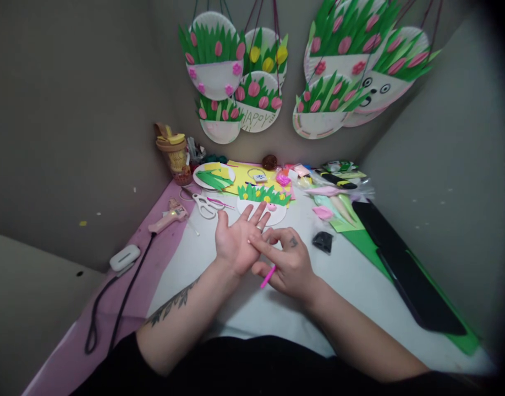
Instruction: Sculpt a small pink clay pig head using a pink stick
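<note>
left hand [239, 245] spreads its fingers wide; right hand's [291, 264] fingers hold a pink stick [268, 277]; a jar [197, 153] of slim tools stands at eleven o'clock.

Pink stick [268, 276]: upper end hidden from you in your right hand [291, 264].
Pale speck [249, 241] at your fingertip: too small to identify.
Grass-trimmed paper plate [277, 214]: partly behind your left hand [237, 245].
Hanging cords [276, 16]: cut off by your view's top edge.
</note>
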Tool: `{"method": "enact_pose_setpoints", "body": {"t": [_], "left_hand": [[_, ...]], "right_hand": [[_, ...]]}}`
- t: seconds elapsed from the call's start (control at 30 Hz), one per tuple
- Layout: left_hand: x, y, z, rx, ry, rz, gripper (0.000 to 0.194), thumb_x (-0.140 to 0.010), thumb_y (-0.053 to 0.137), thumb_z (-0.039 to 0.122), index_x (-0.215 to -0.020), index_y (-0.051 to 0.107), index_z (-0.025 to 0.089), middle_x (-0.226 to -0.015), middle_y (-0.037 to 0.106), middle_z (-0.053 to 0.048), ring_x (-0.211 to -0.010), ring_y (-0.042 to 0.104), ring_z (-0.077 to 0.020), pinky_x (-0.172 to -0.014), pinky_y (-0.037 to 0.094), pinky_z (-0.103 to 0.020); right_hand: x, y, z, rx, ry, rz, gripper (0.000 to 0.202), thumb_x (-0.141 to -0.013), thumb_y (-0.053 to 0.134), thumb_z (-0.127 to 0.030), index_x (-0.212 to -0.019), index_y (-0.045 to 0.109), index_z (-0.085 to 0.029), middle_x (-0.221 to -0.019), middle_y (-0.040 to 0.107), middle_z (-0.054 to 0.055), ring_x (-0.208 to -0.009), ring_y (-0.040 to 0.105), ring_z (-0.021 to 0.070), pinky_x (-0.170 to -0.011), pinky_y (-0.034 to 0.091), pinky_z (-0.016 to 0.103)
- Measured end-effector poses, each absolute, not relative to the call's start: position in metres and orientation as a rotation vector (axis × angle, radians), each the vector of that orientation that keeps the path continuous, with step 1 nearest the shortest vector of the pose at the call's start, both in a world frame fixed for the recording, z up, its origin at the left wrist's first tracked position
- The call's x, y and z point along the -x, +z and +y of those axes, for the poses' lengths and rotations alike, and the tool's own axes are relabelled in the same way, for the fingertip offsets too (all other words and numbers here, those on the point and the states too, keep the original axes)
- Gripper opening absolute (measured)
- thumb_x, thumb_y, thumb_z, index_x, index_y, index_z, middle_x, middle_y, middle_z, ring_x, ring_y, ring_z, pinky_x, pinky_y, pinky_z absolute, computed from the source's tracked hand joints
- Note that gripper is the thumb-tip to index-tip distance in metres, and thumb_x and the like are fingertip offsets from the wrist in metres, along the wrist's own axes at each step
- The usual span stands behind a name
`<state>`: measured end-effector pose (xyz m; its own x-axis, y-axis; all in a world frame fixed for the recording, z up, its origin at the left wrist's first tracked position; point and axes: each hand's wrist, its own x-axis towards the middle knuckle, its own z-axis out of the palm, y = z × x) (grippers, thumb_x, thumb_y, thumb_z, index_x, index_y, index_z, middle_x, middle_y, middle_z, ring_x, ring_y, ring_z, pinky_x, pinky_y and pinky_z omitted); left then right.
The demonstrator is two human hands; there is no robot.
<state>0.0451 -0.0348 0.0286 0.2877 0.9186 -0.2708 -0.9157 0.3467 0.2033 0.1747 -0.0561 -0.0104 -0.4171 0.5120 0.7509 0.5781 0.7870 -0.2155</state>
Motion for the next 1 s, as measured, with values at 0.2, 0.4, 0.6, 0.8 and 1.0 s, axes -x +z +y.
{"method": "enact_pose_setpoints", "body": {"t": [0.2, 0.4, 0.6, 0.8, 1.0], "left_hand": [[-0.047, 0.031, -0.037, 0.025, 1.197, 0.383, 0.078, -0.088, 0.021, 0.071, -0.138, 0.036, 0.014, -0.138, 0.053, -0.020, -0.134, 0.045, -0.0345, -0.090, 0.053, -0.050], [-0.046, 0.030, -0.037, 0.049, 1.213, 0.324, 0.074, -0.090, 0.021, 0.069, -0.138, 0.035, 0.014, -0.139, 0.051, -0.020, -0.130, 0.050, -0.0338, -0.082, 0.057, -0.045], [-0.044, 0.024, -0.037, 0.038, 1.215, 0.271, 0.071, -0.089, 0.024, 0.070, -0.133, 0.041, 0.018, -0.140, 0.051, -0.017, -0.137, 0.042, -0.0334, -0.082, 0.056, -0.043], [-0.042, 0.024, -0.036, 0.036, 1.231, 0.276, 0.068, -0.088, 0.025, 0.070, -0.131, 0.045, 0.021, -0.139, 0.052, -0.016, -0.134, 0.045, -0.0317, -0.080, 0.056, -0.045], [-0.044, 0.028, -0.037, -0.003, 1.259, 0.368, 0.071, -0.087, 0.023, 0.072, -0.125, 0.052, 0.020, -0.139, 0.053, -0.013, -0.138, 0.040, -0.0286, -0.080, 0.055, -0.038]], "right_hand": [[-0.173, -0.009, -0.054, 0.853, -0.057, -2.162, 0.057, -0.091, 0.042, -0.057, -0.124, 0.064, -0.016, -0.088, 0.049, 0.010, -0.080, 0.046, 0.0222, -0.070, 0.048, 0.039], [-0.175, -0.009, -0.052, 0.843, -0.074, -2.106, 0.058, -0.090, 0.046, -0.054, -0.132, 0.056, -0.015, -0.092, 0.052, 0.011, -0.083, 0.048, 0.0226, -0.072, 0.048, 0.040], [-0.177, -0.008, -0.060, 0.735, -0.091, -2.032, 0.050, -0.092, 0.050, -0.046, -0.135, 0.053, -0.023, -0.087, 0.051, 0.007, -0.080, 0.049, 0.0195, -0.071, 0.046, 0.036], [-0.177, -0.008, -0.065, 0.707, -0.087, -2.029, 0.048, -0.093, 0.049, -0.046, -0.135, 0.054, -0.024, -0.086, 0.051, 0.006, -0.078, 0.050, 0.0186, -0.069, 0.046, 0.035], [-0.175, -0.008, -0.064, 0.719, -0.057, -2.046, 0.046, -0.092, 0.050, -0.045, -0.132, 0.057, -0.022, -0.087, 0.051, 0.006, -0.079, 0.050, 0.0190, -0.070, 0.046, 0.036]]}}
